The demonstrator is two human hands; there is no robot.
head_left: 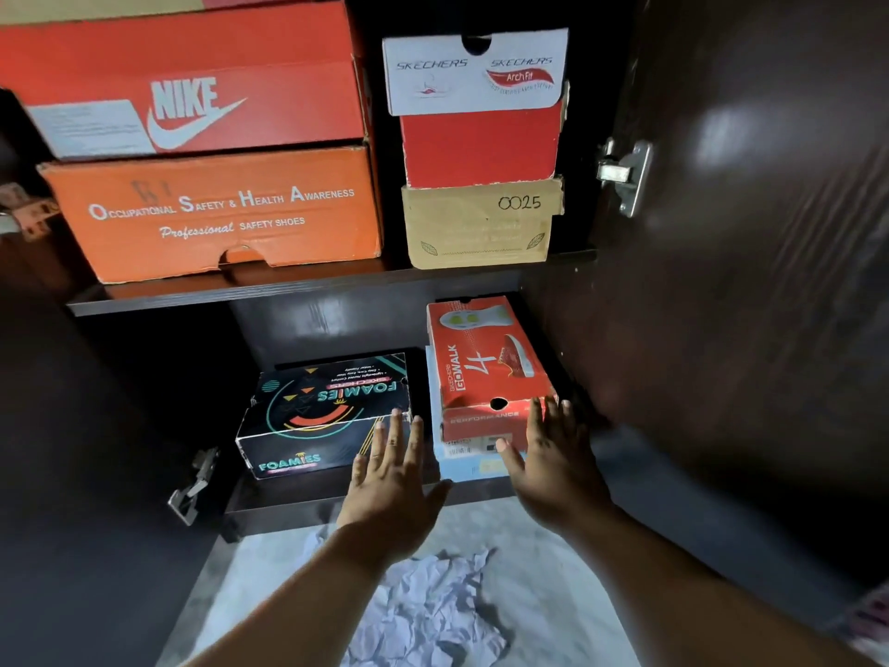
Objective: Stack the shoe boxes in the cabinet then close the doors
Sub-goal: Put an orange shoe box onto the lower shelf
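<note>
The shoe boxes seem all stacked: four on the upper shelf, and the black box and red box on the bottom shelf. The left hand and right hand hover before them, fingers spread, holding nothing. The right door stands open; closing remains.

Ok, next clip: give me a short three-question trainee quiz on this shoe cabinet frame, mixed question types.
1. True or false: the Nike box sits on top of the orange safety shoes box.
2. Which box lies on the lower shelf nearest the left hand? A) Foamies box B) brown 0025 box C) Skechers Arch Fit box
3. Fill in: the right hand reaches with straight fingers to the red ____ box.

Key: 1 true; 2 A; 3 GOwalk.
</note>
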